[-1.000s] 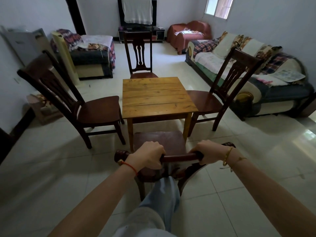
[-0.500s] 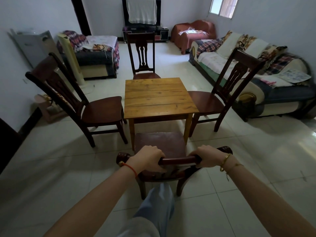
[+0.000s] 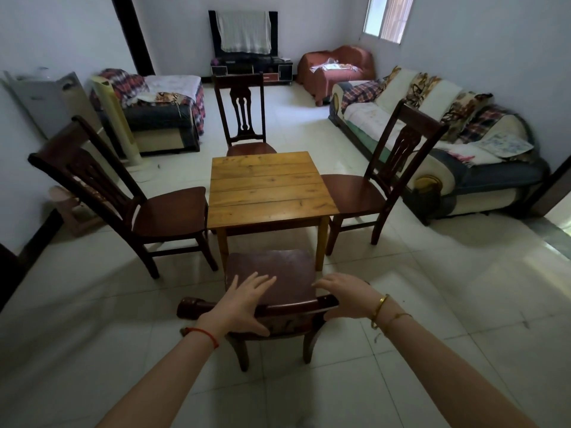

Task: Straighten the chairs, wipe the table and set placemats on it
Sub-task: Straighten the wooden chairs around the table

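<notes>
A small square wooden table (image 3: 268,186) stands in the middle of the tiled floor, its top bare. Dark wooden chairs stand on each side: the near chair (image 3: 272,276) right below me, the left chair (image 3: 160,208), the far chair (image 3: 244,118) and the right chair (image 3: 364,189). My left hand (image 3: 241,304) hovers over the near chair's top rail with fingers spread, the thumb below the rail. Fingers apart, my right hand (image 3: 343,296) sits just above the rail's right end. Neither hand grips the rail.
A long sofa (image 3: 463,149) with blankets runs along the right wall. An armchair (image 3: 160,118) and a pale tower fan (image 3: 120,118) stand back left, a TV stand (image 3: 250,66) at the far wall. A low stool (image 3: 71,208) sits behind the left chair.
Both hands were closed on the near chair's top rail; now they have let go and opened above it. The near chair sits closer to the table.
</notes>
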Demonstrator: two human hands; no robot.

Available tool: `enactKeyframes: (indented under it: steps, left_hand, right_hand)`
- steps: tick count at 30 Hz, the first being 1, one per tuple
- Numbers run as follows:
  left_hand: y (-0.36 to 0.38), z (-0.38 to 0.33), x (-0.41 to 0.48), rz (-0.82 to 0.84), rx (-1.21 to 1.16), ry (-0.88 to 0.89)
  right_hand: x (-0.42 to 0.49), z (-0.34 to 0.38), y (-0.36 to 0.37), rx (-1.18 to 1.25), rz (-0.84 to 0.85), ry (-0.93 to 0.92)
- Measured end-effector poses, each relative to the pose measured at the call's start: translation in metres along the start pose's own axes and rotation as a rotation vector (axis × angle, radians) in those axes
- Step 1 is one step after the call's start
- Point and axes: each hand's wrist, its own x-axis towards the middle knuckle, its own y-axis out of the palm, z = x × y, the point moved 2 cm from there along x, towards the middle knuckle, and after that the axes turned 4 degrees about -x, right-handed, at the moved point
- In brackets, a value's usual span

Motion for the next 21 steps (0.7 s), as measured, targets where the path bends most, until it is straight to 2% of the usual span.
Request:
enactKeyframes:
  steps: [6, 10, 15, 21]
  left_hand:
    - [0.004, -0.012, 0.015, -0.024, -0.047, -0.046]
    - [-0.016, -0.04, 0.036, -0.029, -0.167, -0.051]
    - [-0.051, -0.091, 0.076, -0.27, -0.473, 0.029]
    - [-0.101, -0.183, 0.138, -0.526, -0.564, 0.128]
  right_hand:
    - [0.015, -0.011, -0.004, 0.011, 0.146, -0.049]
    - [0.013, -0.032, -0.025, 0.017, 0.15, -0.099]
    - [-0.004, -0.091, -0.067, 0.161, 0.023, -0.088]
    - [-0.058, -0.198, -0.114, 0.297, -0.185, -0.013]
